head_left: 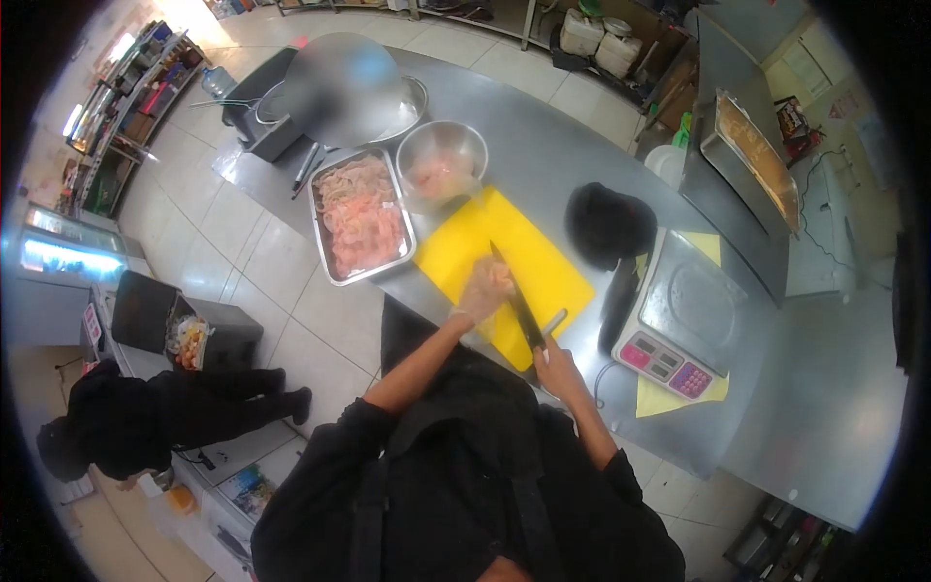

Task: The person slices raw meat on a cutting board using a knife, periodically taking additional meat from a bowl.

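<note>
My left hand (477,294), in a clear plastic glove, is closed on a small piece of raw pale-pink meat (501,275) over the yellow cutting board (543,262). My right hand (558,371) grips a long-bladed knife (525,316) at the board's near edge. The blade runs up across the board, close beside the meat and my left fingers. A short grey handle-like thing (556,321) lies by the blade; its kind is unclear. Left of the board is a metal tray (410,238) of raw meat slices, and behind it a steel bowl (473,142) with more pink meat.
A digital scale (690,301) stands right of the board, near a black bag-like object (611,225). A large pan (415,100) sits at the table's far left, partly blurred. On the left, a person in black (175,412) stands by a counter and an open bin (223,335).
</note>
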A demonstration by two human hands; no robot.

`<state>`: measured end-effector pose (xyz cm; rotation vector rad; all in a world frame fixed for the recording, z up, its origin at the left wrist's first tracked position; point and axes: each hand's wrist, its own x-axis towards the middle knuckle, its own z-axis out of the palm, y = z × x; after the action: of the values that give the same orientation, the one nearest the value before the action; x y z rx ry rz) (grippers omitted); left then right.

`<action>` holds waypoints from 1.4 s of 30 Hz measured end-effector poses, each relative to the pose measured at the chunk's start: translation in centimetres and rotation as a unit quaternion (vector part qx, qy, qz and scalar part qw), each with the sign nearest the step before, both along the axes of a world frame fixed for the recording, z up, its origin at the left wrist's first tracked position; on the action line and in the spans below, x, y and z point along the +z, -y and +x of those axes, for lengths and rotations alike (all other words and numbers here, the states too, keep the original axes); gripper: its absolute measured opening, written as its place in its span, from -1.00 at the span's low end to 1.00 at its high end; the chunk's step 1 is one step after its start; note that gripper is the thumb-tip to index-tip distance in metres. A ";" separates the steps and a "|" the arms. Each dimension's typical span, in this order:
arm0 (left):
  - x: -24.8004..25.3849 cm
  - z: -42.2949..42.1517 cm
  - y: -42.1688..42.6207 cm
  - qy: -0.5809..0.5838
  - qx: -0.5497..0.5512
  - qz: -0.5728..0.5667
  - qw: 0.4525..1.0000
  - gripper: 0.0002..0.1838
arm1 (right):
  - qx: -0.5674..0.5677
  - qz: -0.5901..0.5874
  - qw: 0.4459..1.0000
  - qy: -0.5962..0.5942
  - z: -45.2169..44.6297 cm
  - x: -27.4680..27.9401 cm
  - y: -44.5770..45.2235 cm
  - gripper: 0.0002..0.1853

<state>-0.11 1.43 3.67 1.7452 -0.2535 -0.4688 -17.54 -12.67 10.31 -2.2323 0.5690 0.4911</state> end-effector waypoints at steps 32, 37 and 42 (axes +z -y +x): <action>6.2 13.9 -9.1 0.443 0.066 0.244 0.860 -0.70 | -0.083 0.032 0.978 0.190 0.1 -0.7 0.1 -0.67; 3.2 22.6 -5.6 0.421 -0.121 0.399 0.806 -0.72 | -0.106 0.041 0.977 0.182 -0.7 -1.2 0.2 -0.71; 1.3 26.5 -4.1 0.281 -0.224 0.510 0.781 -0.73 | -0.133 0.038 0.978 0.158 -1.0 -1.2 0.0 -0.71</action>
<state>26.39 5.57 4.94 2.9104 -1.0065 -0.4318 -18.58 -12.68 9.13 -2.0650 0.6548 0.0188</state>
